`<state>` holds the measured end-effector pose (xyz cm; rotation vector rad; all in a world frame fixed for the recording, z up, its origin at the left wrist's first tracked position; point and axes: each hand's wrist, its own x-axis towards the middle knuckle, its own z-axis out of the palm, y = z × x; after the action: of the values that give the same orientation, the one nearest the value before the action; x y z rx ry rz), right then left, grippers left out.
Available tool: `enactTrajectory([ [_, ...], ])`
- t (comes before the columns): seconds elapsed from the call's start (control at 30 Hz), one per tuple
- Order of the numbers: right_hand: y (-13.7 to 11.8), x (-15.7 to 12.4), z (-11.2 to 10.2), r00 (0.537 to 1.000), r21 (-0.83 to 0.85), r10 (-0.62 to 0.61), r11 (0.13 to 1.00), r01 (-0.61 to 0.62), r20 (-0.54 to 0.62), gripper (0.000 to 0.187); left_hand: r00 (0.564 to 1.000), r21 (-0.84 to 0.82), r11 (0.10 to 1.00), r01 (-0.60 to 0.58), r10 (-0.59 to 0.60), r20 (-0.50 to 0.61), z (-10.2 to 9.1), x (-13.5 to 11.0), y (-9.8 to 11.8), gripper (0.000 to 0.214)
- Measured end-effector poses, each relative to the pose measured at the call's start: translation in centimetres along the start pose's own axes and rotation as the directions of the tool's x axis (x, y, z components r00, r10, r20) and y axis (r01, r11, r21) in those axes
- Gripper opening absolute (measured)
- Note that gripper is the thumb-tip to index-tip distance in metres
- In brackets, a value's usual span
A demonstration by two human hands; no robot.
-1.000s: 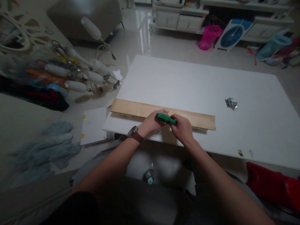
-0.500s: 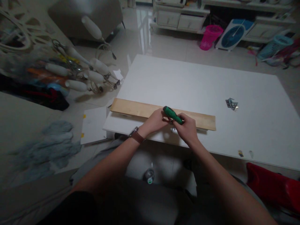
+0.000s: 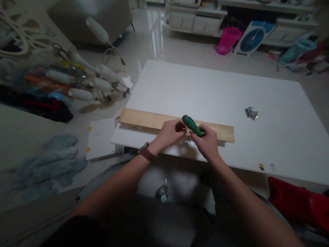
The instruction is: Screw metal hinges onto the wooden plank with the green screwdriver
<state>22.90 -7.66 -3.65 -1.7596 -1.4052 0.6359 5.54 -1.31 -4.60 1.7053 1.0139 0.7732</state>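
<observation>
A long light-brown wooden board (image 3: 144,118) lies along the near edge of the white table (image 3: 205,85). My right hand (image 3: 207,140) grips a screwdriver with a green handle (image 3: 192,125), which tilts up and to the left over the board. My left hand (image 3: 171,133), with a watch on its wrist, is beside it at the board's near edge. Its thumb and fingers are curled together at a small spot, and what they pinch is too small to make out. Just below the fingertips, a few thin screws (image 3: 188,141) show against the tabletop.
Metal hinges or brackets (image 3: 251,113) lie in a pile on the table's right. Two small items, one of them yellowish (image 3: 261,166), lie near the front edge. A lamp with white shades (image 3: 99,84) stands to the left, and a red object (image 3: 295,202) at lower right.
My hands have moved slightly apart, opening a small gap that shows the board's edge and the screws below. The screwdriver's handle has shifted a little to the right in my right hand.
</observation>
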Motion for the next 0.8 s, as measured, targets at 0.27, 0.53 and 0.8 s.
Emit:
enactTrajectory([
  [0.27,0.7,0.0,-0.7,1.0,-0.024,-0.026,0.999,0.026,-0.007,0.017,0.988,-0.179,0.977,0.119,-0.135,-0.081,-0.2,0.7,-0.3,0.009],
  [0.53,6.2,-2.3,-3.0,0.897,-0.255,-0.297,0.887,0.386,0.327,0.01,0.933,-0.29,0.929,0.232,-0.296,-0.203,-1.2,1.5,-1.0,0.006],
  [0.8,10.0,-3.5,-4.2,0.908,-0.606,-0.1,0.715,0.35,0.406,0.014,0.91,-0.371,0.901,0.227,-0.331,-0.249,-1.3,2.0,-0.8,0.008],
])
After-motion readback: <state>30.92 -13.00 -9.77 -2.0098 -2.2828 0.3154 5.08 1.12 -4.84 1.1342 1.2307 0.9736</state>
